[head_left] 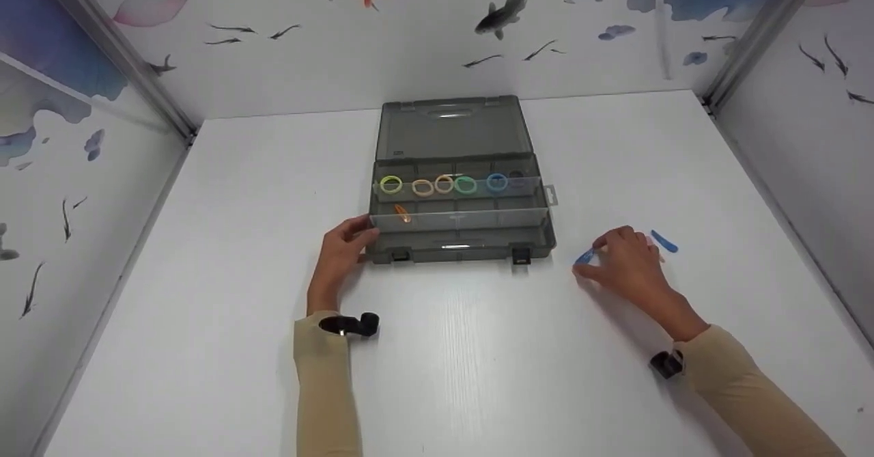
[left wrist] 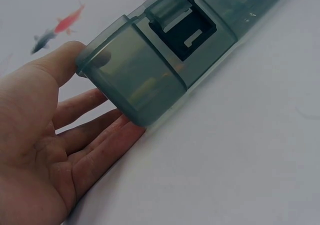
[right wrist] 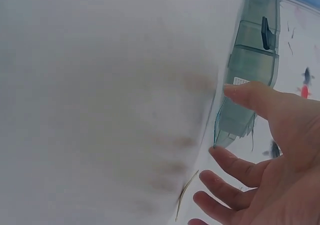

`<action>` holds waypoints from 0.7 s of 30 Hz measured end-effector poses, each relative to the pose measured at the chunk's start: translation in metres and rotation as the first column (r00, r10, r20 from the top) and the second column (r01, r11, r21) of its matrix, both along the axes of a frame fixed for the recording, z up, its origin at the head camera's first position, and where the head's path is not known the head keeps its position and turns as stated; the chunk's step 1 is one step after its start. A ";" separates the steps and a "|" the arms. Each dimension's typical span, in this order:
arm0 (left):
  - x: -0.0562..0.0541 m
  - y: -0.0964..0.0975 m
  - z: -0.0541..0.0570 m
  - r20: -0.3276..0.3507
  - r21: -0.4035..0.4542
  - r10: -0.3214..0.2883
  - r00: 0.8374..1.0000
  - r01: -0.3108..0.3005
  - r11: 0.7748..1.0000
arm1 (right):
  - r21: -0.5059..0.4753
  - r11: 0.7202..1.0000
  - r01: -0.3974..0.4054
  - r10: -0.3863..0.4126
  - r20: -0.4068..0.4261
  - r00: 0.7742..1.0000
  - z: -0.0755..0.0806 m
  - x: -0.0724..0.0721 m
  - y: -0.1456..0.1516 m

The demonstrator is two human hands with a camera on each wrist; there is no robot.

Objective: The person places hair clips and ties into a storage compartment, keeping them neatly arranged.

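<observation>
A grey translucent compartment box (head_left: 459,255) stands with its lid (head_left: 454,129) swung back. My left hand (head_left: 341,248) holds its front left corner; in the left wrist view the thumb (left wrist: 67,60) lies at the rim and the fingers (left wrist: 110,145) reach against the side and bottom edge. To the right of the box, my right hand (head_left: 628,266) pinches a blue hair clip (head_left: 585,257) between thumb and index finger, low over the table. In the right wrist view this clip (right wrist: 216,127) shows edge-on between the two fingertips. A pink clip (head_left: 660,252) is partly hidden behind that hand.
Another blue clip (head_left: 664,241) lies beyond my right hand. In the box, an orange clip (head_left: 403,214) sits in the middle row, and several coloured rings, among them a yellow ring (head_left: 390,176), stand in the back row. Printed panels (head_left: 437,54) wall in the white table (head_left: 450,375).
</observation>
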State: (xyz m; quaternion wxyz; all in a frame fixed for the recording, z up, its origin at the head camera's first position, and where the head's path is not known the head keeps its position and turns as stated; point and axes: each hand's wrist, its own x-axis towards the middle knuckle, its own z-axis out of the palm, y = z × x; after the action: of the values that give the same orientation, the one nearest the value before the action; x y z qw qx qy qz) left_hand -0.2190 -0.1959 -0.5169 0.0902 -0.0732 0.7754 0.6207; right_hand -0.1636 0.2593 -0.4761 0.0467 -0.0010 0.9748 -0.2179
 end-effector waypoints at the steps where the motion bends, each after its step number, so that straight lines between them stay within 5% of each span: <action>1: 0.000 0.000 0.000 -0.001 0.003 0.001 1.000 -0.001 1.000 | -0.009 1.000 -0.004 0.004 -0.006 1.000 0.002 -0.001 0.000; 10: 0.000 -0.001 0.000 -0.003 -0.003 0.000 1.000 0.000 1.000 | -0.128 0.990 -0.060 0.055 -0.046 0.997 0.022 -0.016 -0.011; 21: -0.001 0.000 0.001 -0.008 -0.003 0.003 1.000 -0.003 1.000 | -0.192 0.952 -0.237 0.210 -0.150 0.966 0.039 -0.041 -0.048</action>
State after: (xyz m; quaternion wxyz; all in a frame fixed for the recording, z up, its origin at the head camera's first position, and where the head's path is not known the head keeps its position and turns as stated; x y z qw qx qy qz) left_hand -0.2197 -0.1955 -0.5155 0.0862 -0.0719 0.7764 0.6201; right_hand -0.2050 0.2113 -0.4372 0.0081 -0.1303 0.9411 -0.3118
